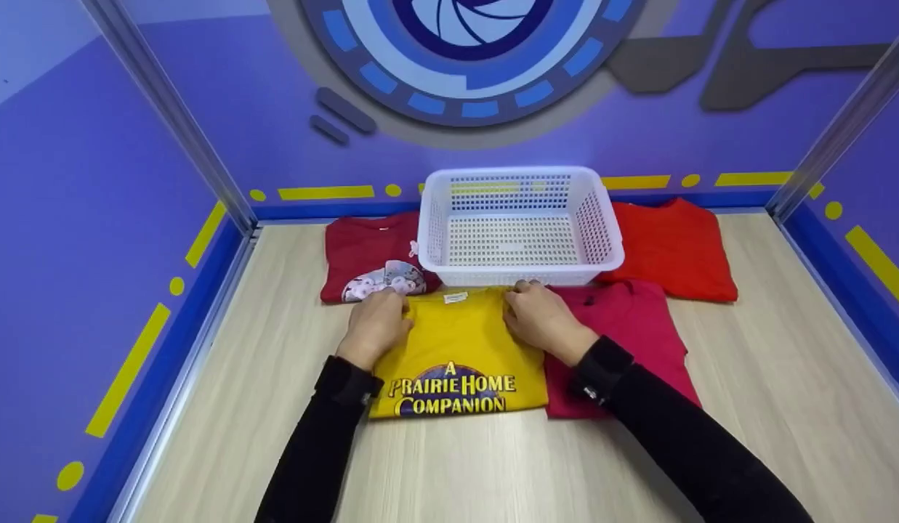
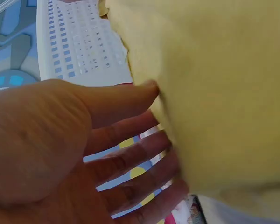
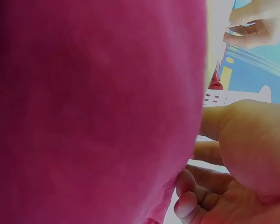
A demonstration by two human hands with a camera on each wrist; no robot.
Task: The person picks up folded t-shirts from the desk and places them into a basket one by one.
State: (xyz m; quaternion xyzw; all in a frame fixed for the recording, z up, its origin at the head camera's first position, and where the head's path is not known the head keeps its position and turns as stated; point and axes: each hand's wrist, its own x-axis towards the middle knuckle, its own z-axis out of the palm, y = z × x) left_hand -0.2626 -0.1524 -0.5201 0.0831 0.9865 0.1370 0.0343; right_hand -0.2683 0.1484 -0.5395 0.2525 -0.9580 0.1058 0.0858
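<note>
A folded yellow T-shirt [image 1: 456,356] printed "A Prairie Home Companion" lies on the wooden table [image 1: 769,407], collar end toward the white basket [image 1: 518,225]. My left hand [image 1: 382,312] grips its far left corner. In the left wrist view the left hand [image 2: 163,135] has its thumb on the yellow cloth [image 2: 224,93] and its fingers underneath. My right hand [image 1: 536,309] holds the far right corner with curled fingers. The right wrist view is mostly filled by the magenta shirt [image 3: 93,112], with the right hand [image 3: 196,186] beside it.
The empty basket stands just beyond both hands. A dark red printed shirt [image 1: 365,254] lies at its left, a red shirt [image 1: 674,247] at its right, and the magenta shirt [image 1: 631,341] beside the yellow one. Purple walls [image 1: 78,218] enclose the table.
</note>
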